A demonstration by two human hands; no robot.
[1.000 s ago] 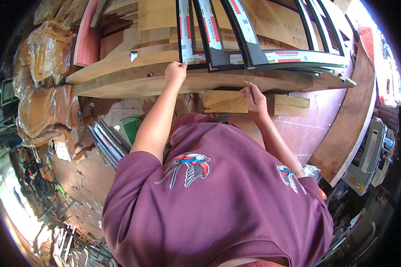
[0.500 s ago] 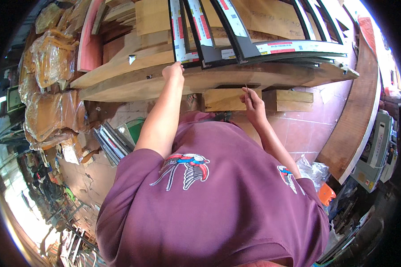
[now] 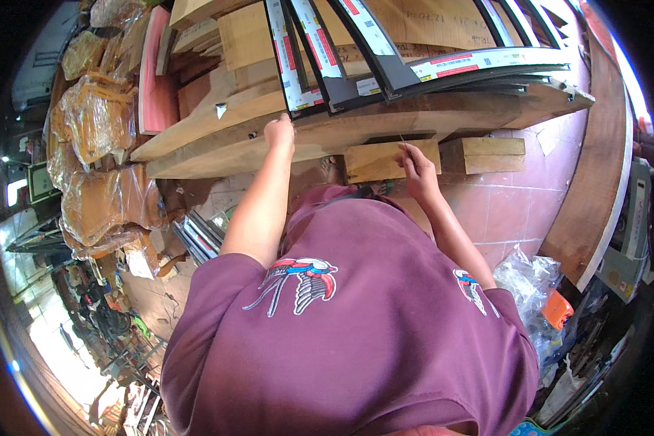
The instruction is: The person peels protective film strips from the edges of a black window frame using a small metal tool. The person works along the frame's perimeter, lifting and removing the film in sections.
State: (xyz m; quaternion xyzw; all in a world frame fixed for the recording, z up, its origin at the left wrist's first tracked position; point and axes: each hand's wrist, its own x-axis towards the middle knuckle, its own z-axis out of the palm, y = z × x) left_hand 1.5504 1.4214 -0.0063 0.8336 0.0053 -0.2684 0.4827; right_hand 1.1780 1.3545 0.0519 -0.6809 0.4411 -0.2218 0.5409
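Observation:
My left hand (image 3: 279, 134) is closed at the near left corner of a stack of black frames (image 3: 363, 96), its fingertips pinching the edge there. White film with red print covers the frames' faces. They lie tilted over each other on thick wooden planks (image 3: 247, 149). Further right and nearer to me, my right hand (image 3: 418, 171) is closed, with thumb and forefinger together on a thin, dark, stick-like piece (image 3: 404, 139). Its kind is too small to make out. That hand hovers by a short wooden block (image 3: 370, 161), apart from the frames.
Plastic-wrapped carved wooden furniture (image 3: 98, 145) stands at the left. More dark strips (image 3: 196, 236) lie below it. A second wooden block (image 3: 494, 154) sits under the planks. At the right are a long curved plank (image 3: 596, 174), a clear plastic bag (image 3: 523, 283) and an orange object (image 3: 557, 309).
The view has shifted a little, showing more of the plastic bag at the right. My left hand stays at the frame corner. The thin piece in my right hand shows less plainly.

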